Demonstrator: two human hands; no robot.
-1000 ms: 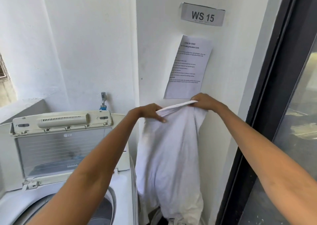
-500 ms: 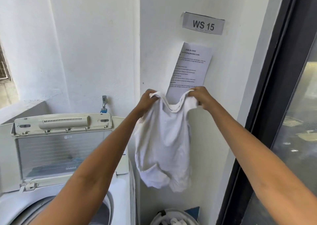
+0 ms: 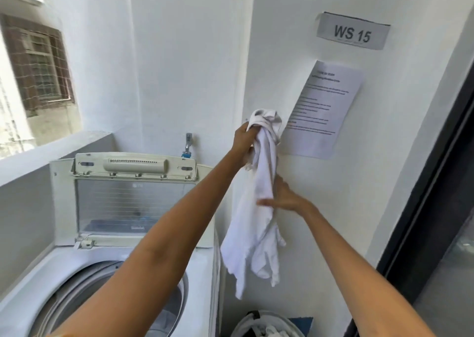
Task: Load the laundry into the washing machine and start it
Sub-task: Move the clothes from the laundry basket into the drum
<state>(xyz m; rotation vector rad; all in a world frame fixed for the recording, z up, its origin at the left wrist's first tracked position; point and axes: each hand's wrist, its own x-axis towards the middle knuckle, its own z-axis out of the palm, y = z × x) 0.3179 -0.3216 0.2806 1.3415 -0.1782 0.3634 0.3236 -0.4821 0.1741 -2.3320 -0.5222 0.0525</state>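
1. A laundry corner, seemingly on a balcony or utility ledge of a residential building, is shown.
2. A white top-loading washing machine (image 3: 107,272) is set against the wall, its lid (image 3: 133,198) raised and the drum left open.
3. A water tap (image 3: 188,144) is fixed to the wall just behind the machine.
4. A laundry basket (image 3: 264,324) is placed on the floor beside the machine.
5. A sign reading "WS 15" (image 3: 352,32) and a printed instruction sheet (image 3: 322,110) are stuck to the white wall, by which a numbered workstation is suggested.
6. A neighbouring building's barred window (image 3: 38,67) is seen over a low parapet (image 3: 51,146) at left.
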